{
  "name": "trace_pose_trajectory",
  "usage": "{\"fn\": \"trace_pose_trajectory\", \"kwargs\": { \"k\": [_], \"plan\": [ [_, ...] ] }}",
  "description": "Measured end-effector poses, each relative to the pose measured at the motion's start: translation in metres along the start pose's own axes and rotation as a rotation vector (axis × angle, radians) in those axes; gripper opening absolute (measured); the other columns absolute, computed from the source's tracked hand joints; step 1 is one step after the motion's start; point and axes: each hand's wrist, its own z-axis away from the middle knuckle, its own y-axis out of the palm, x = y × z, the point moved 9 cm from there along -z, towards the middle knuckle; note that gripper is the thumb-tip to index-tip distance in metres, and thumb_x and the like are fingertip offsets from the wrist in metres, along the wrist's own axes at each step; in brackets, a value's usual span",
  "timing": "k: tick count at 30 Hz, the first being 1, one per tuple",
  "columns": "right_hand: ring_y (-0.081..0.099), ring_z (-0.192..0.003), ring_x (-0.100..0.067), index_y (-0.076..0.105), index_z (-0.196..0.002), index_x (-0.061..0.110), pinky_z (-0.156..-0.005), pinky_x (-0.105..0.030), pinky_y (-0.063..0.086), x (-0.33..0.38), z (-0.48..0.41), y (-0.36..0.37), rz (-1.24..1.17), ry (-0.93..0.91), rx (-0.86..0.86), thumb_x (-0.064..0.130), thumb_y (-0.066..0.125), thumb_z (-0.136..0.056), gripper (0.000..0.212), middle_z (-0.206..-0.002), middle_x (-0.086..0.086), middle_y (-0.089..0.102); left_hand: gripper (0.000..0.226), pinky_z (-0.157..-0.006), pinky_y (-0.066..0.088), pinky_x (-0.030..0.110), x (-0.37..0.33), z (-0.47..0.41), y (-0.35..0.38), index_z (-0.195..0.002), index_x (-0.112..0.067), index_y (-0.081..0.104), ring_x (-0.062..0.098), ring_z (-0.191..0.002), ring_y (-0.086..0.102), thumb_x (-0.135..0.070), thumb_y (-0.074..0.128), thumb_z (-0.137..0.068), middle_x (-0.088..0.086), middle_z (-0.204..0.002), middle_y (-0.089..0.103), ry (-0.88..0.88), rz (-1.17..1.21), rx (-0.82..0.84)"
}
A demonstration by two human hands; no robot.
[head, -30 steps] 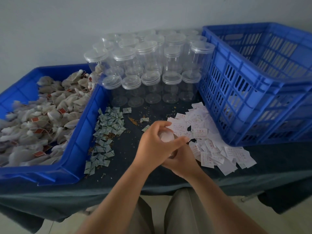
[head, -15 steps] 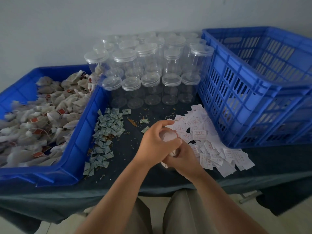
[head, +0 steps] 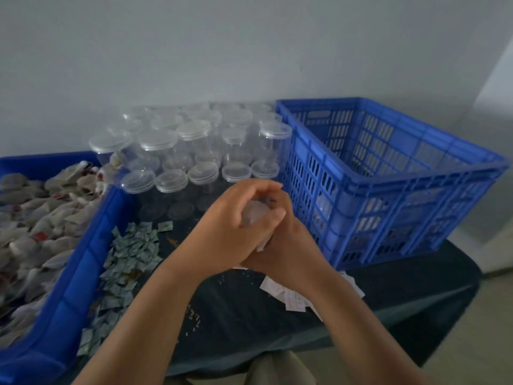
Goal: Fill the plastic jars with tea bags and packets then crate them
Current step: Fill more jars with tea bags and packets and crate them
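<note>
I find the clear round plastic jar (head: 255, 215) lifted off the table and enclosed between both hands. Only a pale, cloudy patch of it shows between the fingers, so I cannot tell how full it is. The left hand (head: 233, 223) lies over the top, its fingers (head: 263, 187) curled down round the lid end. The right hand (head: 288, 245) cups the body from beneath, fingers wrapped round it. I judge this opposed grip to be for seating or twisting the lid, one hand bracing while the other turns, though the lid itself is hidden. Just beyond the fingertips on the right-hand side stands the blue slatted plastic crate (head: 361, 207), its near wall close to the knuckles. That placement would make setting down a finished jar a short reach. Straight ahead of the fingertips are the stacked empty clear lidded jars (head: 194, 151), near enough to draw the next one. Off the back of the left hand lies the heap of small grey-green square packets (head: 130, 254), and further that way the shallow blue plastic tray (head: 91, 245) heaped with white tea bags (head: 33, 218). Under the right wrist the white printed paper slips (head: 291, 298) spread over the dark cloth-covered table (head: 249, 329), with loose tea crumbs (head: 194, 315) scattered below the left forearm. Supplies sit on the left, output on the right. My concern is that the lid may cross-seat, since it is unseen under the palm.
</note>
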Motion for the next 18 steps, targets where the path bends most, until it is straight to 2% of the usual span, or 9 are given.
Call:
{"fn": "trace_pose_trajectory", "kwargs": {
  "k": [3, 6, 8, 10, 12, 13, 15, 17, 18],
  "plan": [
    [0.069, -0.1, 0.009, 0.038, -0.135, 0.056, -0.075, -0.023, 0.062, 0.031, -0.001, -0.048, 0.047, -0.124, -0.084, 0.067, 0.089, -0.07, 0.084, -0.119, 0.033, 0.065, 0.043, -0.094, 0.047, 0.01, -0.034, -0.027, -0.001, -0.134, -0.042, 0.062, -0.014, -0.119, 0.059, -0.064, 0.041, -0.103, -0.029, -0.125, 0.066, 0.021, 0.228, -0.036],
    [0.066, -0.097, 0.011, 0.047, -0.129, 0.047, -0.072, -0.011, 0.054, 0.048, -0.004, -0.114, 0.152, -0.185, -0.297, 0.077, 0.084, -0.069, 0.077, -0.11, 0.029, 0.065, 0.043, -0.098, 0.051, 0.025, -0.046, -0.063, -0.007, -0.123, -0.032, 0.068, -0.005, -0.113, 0.066, -0.055, 0.036, -0.107, -0.015, -0.121, 0.072, -0.021, 0.391, -0.169],
    [0.063, -0.092, 0.015, 0.049, -0.125, 0.043, -0.07, -0.002, 0.045, 0.057, -0.009, -0.16, 0.198, -0.235, -0.447, 0.081, 0.078, -0.07, 0.072, -0.106, 0.031, 0.062, 0.03, -0.087, 0.053, 0.029, -0.054, -0.088, -0.003, -0.104, -0.031, 0.068, 0.008, -0.1, 0.07, -0.042, 0.041, -0.109, -0.004, -0.102, 0.073, -0.022, 0.267, -0.21],
    [0.062, -0.085, 0.016, 0.054, -0.121, 0.036, -0.067, -0.001, 0.041, 0.061, -0.019, -0.198, 0.258, -0.237, -0.537, 0.08, 0.074, -0.072, 0.069, -0.1, 0.028, 0.063, 0.032, -0.072, 0.048, 0.034, -0.061, -0.113, 0.018, -0.087, -0.029, 0.062, 0.019, -0.087, 0.067, -0.028, 0.04, -0.109, -0.004, -0.083, 0.066, 0.014, 0.036, -0.135],
    [0.062, -0.078, 0.007, 0.06, -0.122, 0.027, -0.067, -0.006, 0.041, 0.058, -0.033, -0.228, 0.356, -0.195, -0.553, 0.081, 0.068, -0.072, 0.074, -0.092, 0.022, 0.064, 0.033, -0.069, 0.045, 0.039, -0.067, -0.131, 0.044, -0.081, -0.018, 0.055, 0.027, -0.078, 0.061, -0.021, 0.04, -0.11, -0.003, -0.075, 0.057, 0.063, -0.158, -0.068],
    [0.061, -0.075, 0.0, 0.061, -0.123, 0.026, -0.067, -0.014, 0.045, 0.054, -0.04, -0.239, 0.412, -0.168, -0.539, 0.083, 0.066, -0.072, 0.076, -0.088, 0.019, 0.065, 0.033, -0.067, 0.043, 0.04, -0.07, -0.137, 0.057, -0.079, -0.017, 0.051, 0.028, -0.074, 0.058, -0.02, 0.04, -0.11, -0.004, -0.071, 0.052, 0.072, -0.207, -0.034],
    [0.063, -0.074, -0.01, 0.06, -0.123, 0.031, -0.069, -0.028, 0.05, 0.04, -0.049, -0.257, 0.49, -0.12, -0.509, 0.084, 0.067, -0.071, 0.075, -0.082, 0.015, 0.065, 0.033, -0.064, 0.037, 0.037, -0.073, -0.147, 0.087, -0.08, -0.021, 0.052, 0.021, -0.065, 0.055, -0.021, 0.04, -0.11, -0.009, -0.067, 0.048, 0.089, -0.245, 0.074],
    [0.064, -0.077, -0.017, 0.056, -0.123, 0.033, -0.072, -0.033, 0.052, 0.02, -0.059, -0.277, 0.548, -0.066, -0.506, 0.083, 0.069, -0.068, 0.076, -0.083, 0.013, 0.064, 0.036, -0.077, 0.043, 0.033, -0.077, -0.149, 0.116, -0.085, -0.018, 0.063, 0.015, -0.064, 0.057, -0.03, 0.042, -0.111, -0.007, -0.063, 0.053, 0.147, -0.322, 0.174],
    [0.064, -0.079, -0.019, 0.054, -0.122, 0.034, -0.073, -0.034, 0.051, 0.006, -0.066, -0.288, 0.582, -0.018, -0.499, 0.083, 0.069, -0.066, 0.076, -0.088, 0.012, 0.065, 0.043, -0.087, 0.041, 0.03, -0.079, -0.147, 0.126, -0.077, -0.017, 0.062, 0.016, -0.06, 0.054, -0.035, 0.044, -0.111, -0.004, -0.058, 0.052, 0.203, -0.364, 0.183]
  ]
}}
